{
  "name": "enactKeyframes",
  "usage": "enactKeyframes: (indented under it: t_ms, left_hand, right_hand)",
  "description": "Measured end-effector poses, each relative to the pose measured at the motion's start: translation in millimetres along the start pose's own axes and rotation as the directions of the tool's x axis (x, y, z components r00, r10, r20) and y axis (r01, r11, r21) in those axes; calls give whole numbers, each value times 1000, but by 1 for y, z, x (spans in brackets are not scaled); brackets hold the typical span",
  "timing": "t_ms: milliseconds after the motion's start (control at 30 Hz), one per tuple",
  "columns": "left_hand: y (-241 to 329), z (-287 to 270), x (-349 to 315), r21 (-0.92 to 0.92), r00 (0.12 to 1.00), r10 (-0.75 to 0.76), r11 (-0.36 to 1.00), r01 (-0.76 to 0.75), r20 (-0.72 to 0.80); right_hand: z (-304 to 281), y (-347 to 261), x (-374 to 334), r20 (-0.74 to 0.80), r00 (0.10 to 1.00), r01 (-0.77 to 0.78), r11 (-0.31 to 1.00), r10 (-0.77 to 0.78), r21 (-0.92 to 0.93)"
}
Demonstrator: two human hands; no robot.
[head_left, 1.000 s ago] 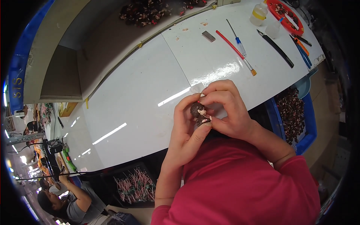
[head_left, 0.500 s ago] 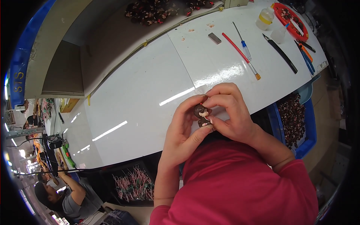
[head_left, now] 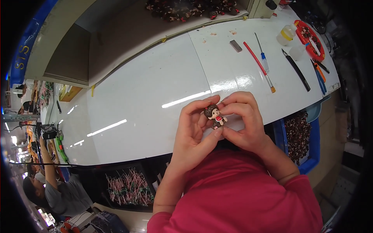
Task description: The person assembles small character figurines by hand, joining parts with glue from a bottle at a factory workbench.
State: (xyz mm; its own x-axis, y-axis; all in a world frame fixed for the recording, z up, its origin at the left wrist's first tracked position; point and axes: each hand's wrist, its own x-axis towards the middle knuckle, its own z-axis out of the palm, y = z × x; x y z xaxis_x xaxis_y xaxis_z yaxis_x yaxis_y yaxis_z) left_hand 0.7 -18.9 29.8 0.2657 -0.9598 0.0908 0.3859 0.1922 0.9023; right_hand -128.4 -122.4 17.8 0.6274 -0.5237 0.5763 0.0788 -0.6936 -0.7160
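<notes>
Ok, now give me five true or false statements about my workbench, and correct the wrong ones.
1. The small figurine is between the left hand and the right hand. True.
2. The brush has a green handle. False: the brush has a red handle.
3. The screwdriver lies left of the black-handled tool. True.
4. The blue bin at the right is empty. False: the blue bin holds a heap of small brown pieces.
5. The white table bears the red tray. True.

White worktable (head_left: 143, 97), beige shelf (head_left: 128, 35), tan floor (head_left: 329, 139)
</notes>
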Motion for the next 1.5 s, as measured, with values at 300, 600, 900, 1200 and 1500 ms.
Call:
enactKeyframes:
  t_ms: [300,600,900,1200,1500]
  left_hand:
    - [6,-9,0,-61,997,-42,997,38,-63]
    - [3,-11,-2,-59,998,-24,998,21,-52]
    - [1,-9,-3,54,998,-41,998,43,-44]
    - [-2,5,-4,222,987,-1,974,36,-158]
    - [-6,8,-6,175,982,16,984,17,-188]
  right_hand:
    - [3,0,2,-9,997,75,996,-76,-54]
    - [7,-3,-1,-9,999,39,999,-39,-19]
    - [5,1,0,-20,999,24,999,-24,-25]
    - [-2,-5,3,-18,993,-112,992,114,64]
    - [-6,-2,8,82,988,-141,984,133,111]
